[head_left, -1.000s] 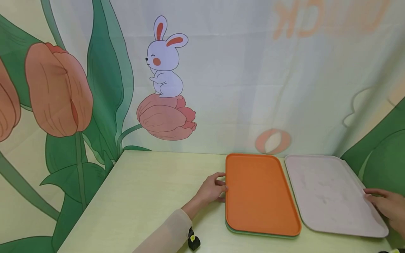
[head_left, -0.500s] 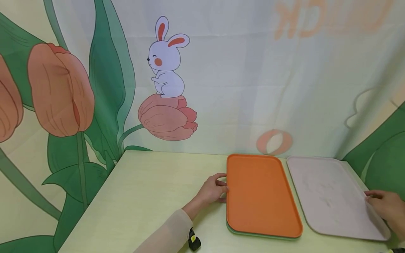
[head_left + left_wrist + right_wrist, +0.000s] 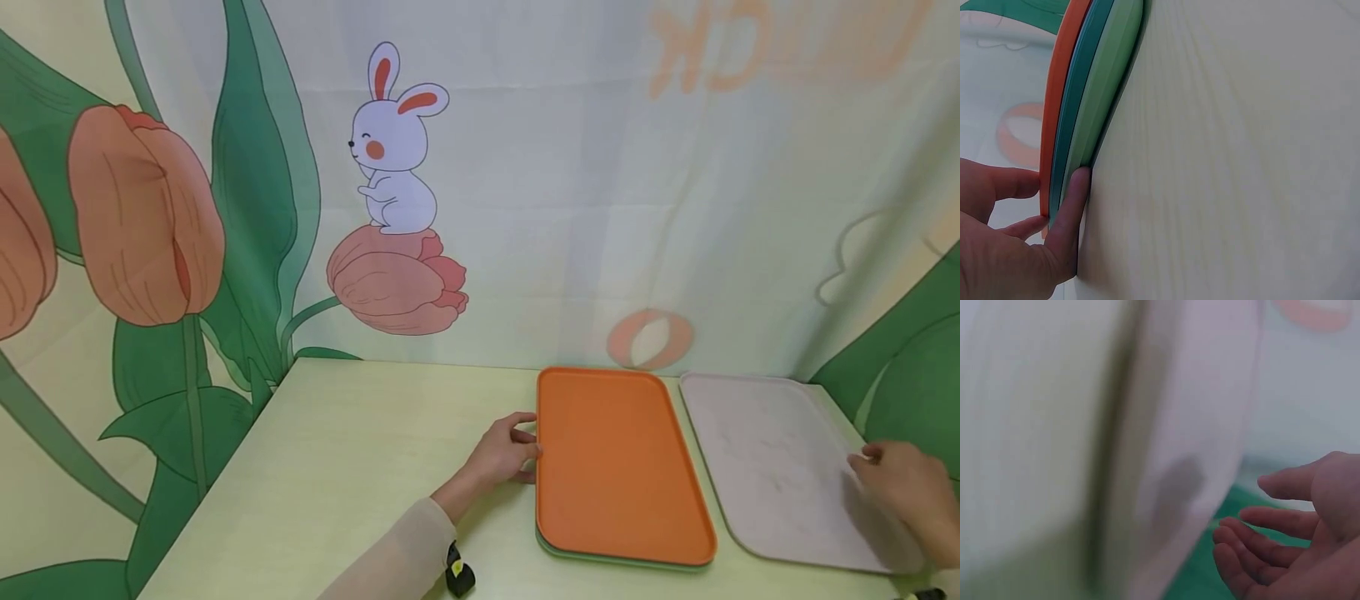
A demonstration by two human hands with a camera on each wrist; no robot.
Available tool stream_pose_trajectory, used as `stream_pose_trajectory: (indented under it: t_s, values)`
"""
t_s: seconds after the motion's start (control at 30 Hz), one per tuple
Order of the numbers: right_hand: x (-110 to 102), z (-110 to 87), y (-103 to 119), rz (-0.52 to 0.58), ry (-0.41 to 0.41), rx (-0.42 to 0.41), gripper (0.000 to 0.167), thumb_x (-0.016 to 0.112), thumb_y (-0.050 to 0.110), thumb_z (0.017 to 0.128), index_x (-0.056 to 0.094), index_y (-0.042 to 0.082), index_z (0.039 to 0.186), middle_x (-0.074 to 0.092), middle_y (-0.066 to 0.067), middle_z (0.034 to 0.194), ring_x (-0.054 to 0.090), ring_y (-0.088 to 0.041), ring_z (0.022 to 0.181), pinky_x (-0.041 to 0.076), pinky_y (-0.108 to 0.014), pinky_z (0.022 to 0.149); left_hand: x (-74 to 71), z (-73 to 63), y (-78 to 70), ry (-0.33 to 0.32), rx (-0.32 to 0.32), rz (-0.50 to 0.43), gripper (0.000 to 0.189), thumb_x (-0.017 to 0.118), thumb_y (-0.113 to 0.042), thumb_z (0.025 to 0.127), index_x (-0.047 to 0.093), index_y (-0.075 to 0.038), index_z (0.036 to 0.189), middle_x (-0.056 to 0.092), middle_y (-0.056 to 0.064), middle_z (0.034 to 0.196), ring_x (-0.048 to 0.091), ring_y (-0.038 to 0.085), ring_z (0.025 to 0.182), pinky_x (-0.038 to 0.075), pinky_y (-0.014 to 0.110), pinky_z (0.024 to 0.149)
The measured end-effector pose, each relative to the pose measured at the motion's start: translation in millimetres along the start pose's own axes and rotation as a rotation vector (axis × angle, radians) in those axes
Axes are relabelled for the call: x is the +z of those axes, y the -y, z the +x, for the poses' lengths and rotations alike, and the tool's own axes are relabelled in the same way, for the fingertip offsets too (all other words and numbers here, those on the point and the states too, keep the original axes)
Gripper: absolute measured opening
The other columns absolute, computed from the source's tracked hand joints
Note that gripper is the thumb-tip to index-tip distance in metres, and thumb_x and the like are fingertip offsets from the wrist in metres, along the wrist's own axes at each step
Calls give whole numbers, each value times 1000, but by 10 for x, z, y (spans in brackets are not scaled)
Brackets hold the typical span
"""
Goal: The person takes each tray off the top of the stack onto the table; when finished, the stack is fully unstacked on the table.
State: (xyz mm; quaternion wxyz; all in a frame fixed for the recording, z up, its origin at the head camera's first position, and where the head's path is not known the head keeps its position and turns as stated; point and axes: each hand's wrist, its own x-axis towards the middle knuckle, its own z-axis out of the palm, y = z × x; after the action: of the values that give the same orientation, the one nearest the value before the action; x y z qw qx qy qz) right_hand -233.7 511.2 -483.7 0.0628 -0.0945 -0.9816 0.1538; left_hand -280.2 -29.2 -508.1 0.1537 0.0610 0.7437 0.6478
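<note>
The orange tray (image 3: 622, 467) tops a stack with a dark teal tray (image 3: 1079, 81) and a light green tray (image 3: 1107, 81) under it. My left hand (image 3: 501, 450) touches the stack's left side with its fingertips, at the orange rim and down along the green edge. A pale pinkish-grey tray (image 3: 772, 467) lies flat to the right of the stack, a narrow gap between them. Over its right edge hovers my right hand (image 3: 903, 487), fingers loosely bent and apart from the tray. In the right wrist view, nothing lies between those fingers.
The pale yellow tabletop (image 3: 337, 467) extends to the left of the stack. Directly behind the table hangs a printed cloth (image 3: 525, 183) with a rabbit and tulips; both far tray ends lie close to it.
My right hand has let go of the pale tray's right edge and risen slightly, moving a little left over it. The left hand stays at the stack.
</note>
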Motion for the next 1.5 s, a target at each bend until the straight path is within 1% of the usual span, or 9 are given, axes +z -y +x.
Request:
stream_pose_trajectory:
  t_s: [0.1, 0.2, 0.4, 0.47, 0.57, 0.7, 0.8, 1.23, 1.5]
  values:
    - [-92, 12, 283, 38, 30, -83, 41, 63, 21, 105, 64, -20, 112, 69, -32, 99, 66, -44, 86, 53, -52, 68, -5, -16, -8, -5, -1, -3, 60, 70, 0, 97, 53, -7, 154, 62, 16, 116, 68, 25, 92, 66, 45, 65]
    - [-94, -26, 642, 169, 99, -182, 42, 61, 27, 109, 66, -14, 119, 73, -25, 101, 70, -34, 85, 55, -42, 66, -12, -27, -20, -13, -2, 5, 60, 70, 0, 97, 53, -8, 154, 63, 17, 117, 68, 26, 92, 66, 45, 65]
    - [188, -217, 1337, 474, 304, -188, 42, 65, 22, 108, 62, -13, 131, 75, -18, 108, 72, -25, 91, 62, -31, 71, 12, -22, -31, -14, -10, 28, 60, 70, 0, 97, 53, -8, 154, 64, 16, 116, 67, 28, 93, 66, 45, 63]
    - [309, -256, 1483, 485, 304, -205, 38, 67, 17, 106, 64, -13, 129, 75, -17, 107, 72, -25, 91, 62, -30, 70, 18, -25, -36, -13, -10, 38, 59, 70, -1, 97, 53, -8, 154, 64, 15, 116, 67, 28, 93, 66, 44, 63]
    - [458, -272, 1624, 419, 244, -249, 33, 72, 13, 101, 68, -11, 123, 76, -13, 101, 72, -24, 89, 60, -29, 69, 26, -22, -39, -18, -13, 59, 59, 71, 0, 97, 53, -7, 153, 65, 14, 114, 67, 27, 92, 66, 43, 62]
    - [561, -253, 1707, 308, 150, -300, 24, 77, 8, 95, 72, -9, 112, 75, -7, 92, 70, -22, 83, 56, -30, 67, 38, -19, -39, -32, -25, 76, 59, 71, 1, 97, 55, -6, 152, 66, 13, 112, 68, 23, 89, 66, 41, 61]
    - [576, -244, 1737, 287, 121, -316, 20, 77, 4, 92, 72, -8, 107, 74, -5, 89, 67, -21, 80, 55, -30, 65, 46, -8, -41, -51, -26, 83, 58, 70, 2, 96, 56, -6, 151, 67, 12, 111, 69, 20, 88, 65, 40, 60]
    - [516, -180, 1639, 281, 110, -247, 24, 73, 5, 95, 71, -9, 114, 72, -7, 91, 67, -24, 82, 54, -35, 66, 209, 146, -100, -76, -1, 96, 53, 69, 2, 95, 60, -3, 147, 68, 12, 109, 71, 21, 85, 65, 40, 59]
    - [576, -164, 1495, 359, 122, -210, 25, 69, 4, 98, 67, -9, 120, 70, -13, 99, 66, -25, 86, 56, -29, 63, 300, 192, -115, -66, 10, 97, 52, 70, 2, 95, 61, -3, 146, 67, 11, 107, 72, 23, 86, 65, 40, 59]
